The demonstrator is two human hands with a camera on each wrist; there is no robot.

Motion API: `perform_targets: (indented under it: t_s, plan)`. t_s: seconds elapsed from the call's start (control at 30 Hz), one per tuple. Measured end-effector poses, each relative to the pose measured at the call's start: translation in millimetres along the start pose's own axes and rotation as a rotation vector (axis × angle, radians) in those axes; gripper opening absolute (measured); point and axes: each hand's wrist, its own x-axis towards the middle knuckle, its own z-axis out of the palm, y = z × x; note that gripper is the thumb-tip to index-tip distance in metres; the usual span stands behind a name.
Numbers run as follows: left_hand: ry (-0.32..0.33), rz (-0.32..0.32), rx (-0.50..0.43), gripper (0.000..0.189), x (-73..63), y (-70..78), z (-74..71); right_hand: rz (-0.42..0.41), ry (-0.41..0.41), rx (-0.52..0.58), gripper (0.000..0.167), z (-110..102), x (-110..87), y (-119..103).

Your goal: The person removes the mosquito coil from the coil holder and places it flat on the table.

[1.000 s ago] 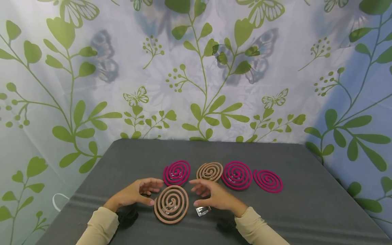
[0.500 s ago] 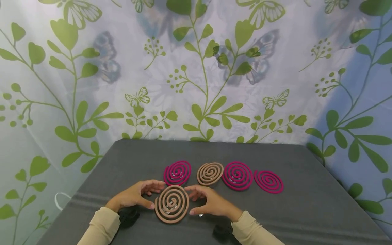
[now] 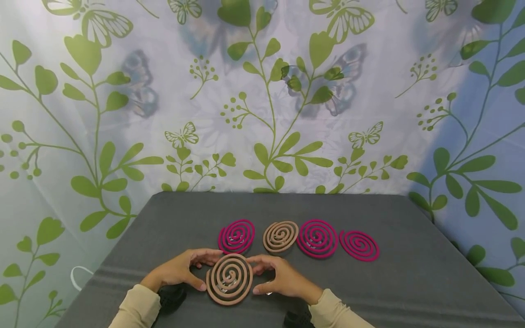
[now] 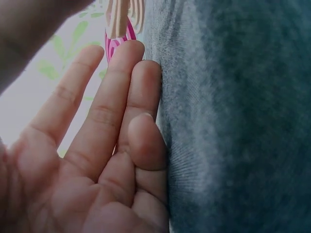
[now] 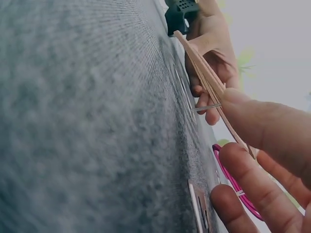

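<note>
A tan mosquito coil (image 3: pixel 231 276) sits slightly tilted on a small metal stand, between my two hands. My left hand (image 3: pixel 180 269) curves loosely at its left side, thumb tip by the edge; the left wrist view shows fingers (image 4: pixel 102 114) extended and holding nothing. From the right, my right hand (image 3: pixel 287 280) reaches the coil's upper right rim with its fingertips, thumb apart from the fingers. In the right wrist view the coil (image 5: pixel 209 77) appears edge-on, overlapped by the thumb. Beneath the right hand lies a shiny metal stand (image 3: pixel 269 293), mostly hidden.
Behind the hands are a magenta coil (image 3: pixel 237 237), another tan coil (image 3: pixel 281 237) and a second magenta coil (image 3: pixel 316 238), each raised on a stand. A third magenta coil (image 3: pixel 360 246) lies at the right. Grey cloth covers the table (image 3: pixel 410 282); a leaf-patterned curtain (image 3: pixel 262 100) hangs behind.
My right hand has moved left to the tan coil's rim, covering most of the loose metal stand. The left hand and the coils stay about where they were.
</note>
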Motion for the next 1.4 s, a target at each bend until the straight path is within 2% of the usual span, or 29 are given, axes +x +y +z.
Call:
perform_targets:
  t_s: [0.13, 0.33, 0.53, 0.6, 0.73, 0.83, 0.9, 1.1, 1.4]
  plan:
    - [0.001, -0.004, 0.013, 0.087, 1.1, -0.6, 0.6, -0.004, 0.012, 0.023, 0.059, 0, -0.8, 1]
    - [-0.017, 0.055, 0.048, 0.081, 0.6, 1.0, 2.4, 0.007, 0.016, 0.057, 0.056, 1, -1.6, 2]
    - [-0.016, 0.048, 0.011, 0.076, -1.2, 5.7, 5.1, 0.038, 0.025, 0.090, 0.054, 3, -1.5, 3]
    - [-0.019, 0.062, 0.006, 0.074, -3.1, 15.7, 7.4, 0.040, 0.032, 0.097, 0.052, 3, -1.9, 2]
    - [-0.015, 0.079, -0.005, 0.072, -9.6, 52.8, 16.7, 0.026, 0.053, 0.101, 0.050, 4, -2.2, 2]
    - [0.002, 0.063, -0.014, 0.074, -14.2, 76.9, 23.4, 0.020, 0.062, 0.103, 0.049, 5, -2.0, 2]
    - [0.013, 0.059, -0.013, 0.075, -15.7, 84.2, 25.6, 0.023, 0.064, 0.108, 0.049, 5, -1.9, 3]
    - [0.023, 0.063, -0.007, 0.073, -16.6, 83.4, 23.6, 0.041, 0.064, 0.119, 0.051, 5, -1.1, 2]
    - [0.008, 0.060, -0.052, 0.072, -15.1, 86.1, 21.0, 0.073, 0.084, 0.125, 0.056, 4, -0.8, 2]
